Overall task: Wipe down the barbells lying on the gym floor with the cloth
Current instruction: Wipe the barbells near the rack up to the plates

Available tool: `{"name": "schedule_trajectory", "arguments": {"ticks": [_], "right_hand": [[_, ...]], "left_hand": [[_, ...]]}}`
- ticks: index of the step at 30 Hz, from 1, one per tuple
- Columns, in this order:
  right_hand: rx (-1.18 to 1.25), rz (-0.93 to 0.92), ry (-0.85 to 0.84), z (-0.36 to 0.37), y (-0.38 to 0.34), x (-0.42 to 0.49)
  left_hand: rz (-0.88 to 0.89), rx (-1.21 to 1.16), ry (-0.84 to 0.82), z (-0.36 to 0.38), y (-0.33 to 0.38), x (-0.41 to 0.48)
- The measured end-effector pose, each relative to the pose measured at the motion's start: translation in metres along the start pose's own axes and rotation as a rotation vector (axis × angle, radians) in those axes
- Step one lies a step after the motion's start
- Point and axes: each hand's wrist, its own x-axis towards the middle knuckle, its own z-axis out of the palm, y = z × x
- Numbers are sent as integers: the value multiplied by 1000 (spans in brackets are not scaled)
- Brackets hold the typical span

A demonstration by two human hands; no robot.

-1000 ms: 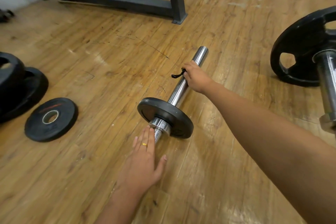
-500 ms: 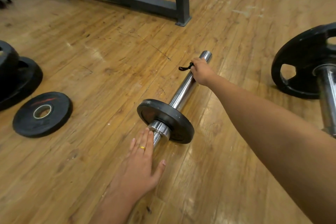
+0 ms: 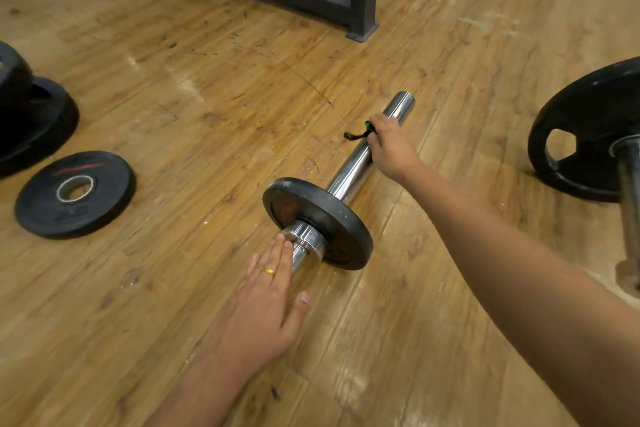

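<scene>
While right hand (image 3: 391, 146) grips cloth (image 3: 356, 133) on barbell (image 3: 349, 170), left hand (image 3: 263, 315) flat, fingers straight

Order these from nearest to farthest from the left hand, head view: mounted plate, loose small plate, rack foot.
1. mounted plate, just ahead of the left hand
2. loose small plate, flat at left
3. rack foot, far ahead

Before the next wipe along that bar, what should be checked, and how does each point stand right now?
1. The right hand grips the cloth: ok.
2. The left hand steadies the bar: ok, flat on it beside the plate.
3. Stretch to the bar's far end unobstructed: ok.
4. How much cloth touches metal: cannot tell, hand hides it.
5. The second barbell wiped: cannot tell.
</scene>
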Motion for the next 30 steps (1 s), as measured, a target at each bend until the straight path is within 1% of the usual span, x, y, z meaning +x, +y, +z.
{"name": "schedule_trajectory", "arguments": {"ticks": [2,5,7,10,13,16,20,23,26,28,30], "right_hand": [[-35,-87,-79,10,-6,-27],[-21,-148,-160,14,-5,-42],[-11,-131,-151,3,0,-31],[-45,-42,-122,-17,11,-2],[-115,0,-118,-25,13,10],[-164,-72,-152,-17,9,-15],[-203,-145,-271,-25,8,-53],[-206,-52,-258,-38,9,-45],[-163,26,-175,-34,3,-47],[-173,18,-193,-27,1,-64],[-191,-44,-234,-27,4,-83]], "left_hand": [[-7,24,-3,-1,0,0],[5,52,-23,1,-1,-2],[3,66,-38,0,1,-4],[-25,67,-87,-3,11,-6],[-20,52,-72,0,17,-7],[-9,11,-65,3,22,-10],[1,5,-66,3,35,-13],[-9,-24,-106,1,47,-17],[-16,-30,-124,1,56,-19],[-23,-43,-143,3,62,-21],[-20,-36,-155,4,68,-23]]}}
